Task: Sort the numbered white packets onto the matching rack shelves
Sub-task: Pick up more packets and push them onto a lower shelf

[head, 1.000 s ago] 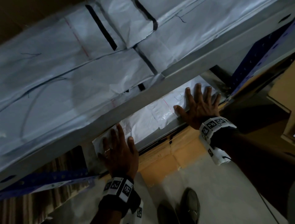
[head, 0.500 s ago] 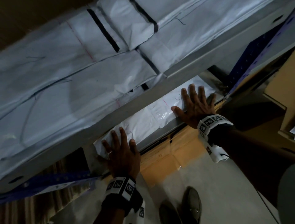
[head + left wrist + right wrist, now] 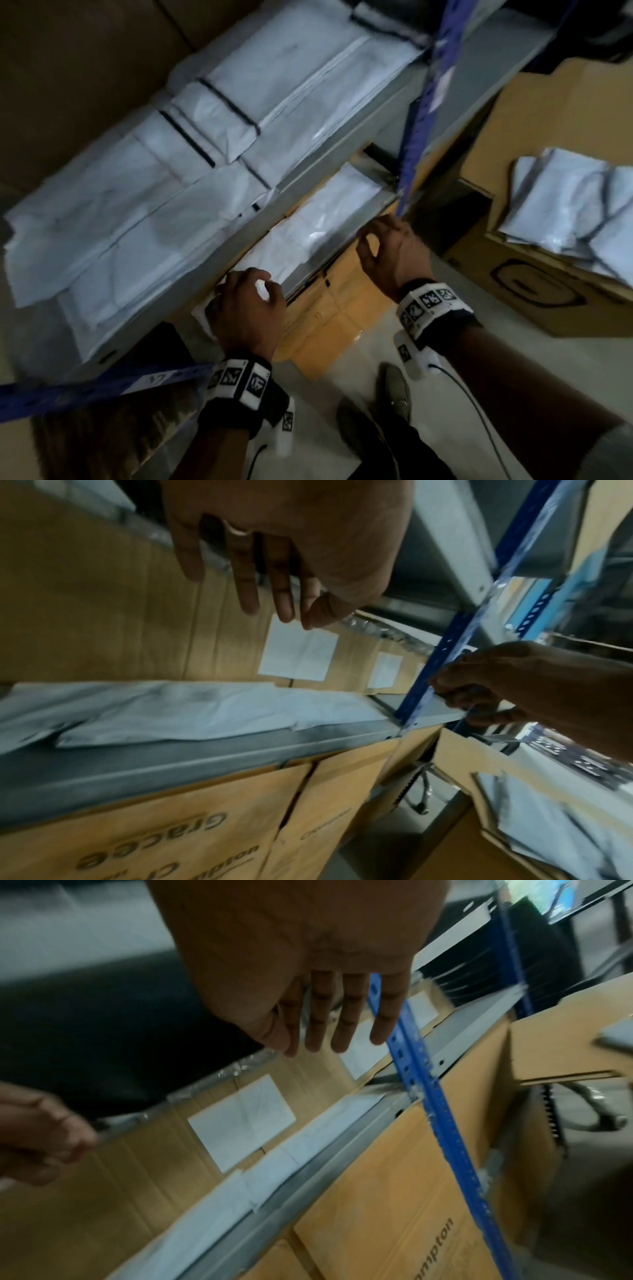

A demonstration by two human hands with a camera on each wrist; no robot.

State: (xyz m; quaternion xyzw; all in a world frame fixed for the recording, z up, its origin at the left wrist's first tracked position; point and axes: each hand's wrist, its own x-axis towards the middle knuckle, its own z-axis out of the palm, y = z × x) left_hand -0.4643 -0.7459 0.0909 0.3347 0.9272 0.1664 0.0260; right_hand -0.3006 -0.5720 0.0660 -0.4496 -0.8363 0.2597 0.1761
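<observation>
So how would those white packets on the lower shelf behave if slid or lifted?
The white packets would probably be floppy: they lie flat and wrinkled, draping over each other. The glossy sheen suggests slick film, so they would likely slide easily. They look thin, so likely light.

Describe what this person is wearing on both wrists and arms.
Each wrist carries a white band printed with black square fiducial markers, over a black cuff: left hand and right hand alike. A white camera unit hangs under each wrist, with a thin dark cable trailing from it. The left hand shows a ring. No sleeves are visible on the forearms.
</observation>
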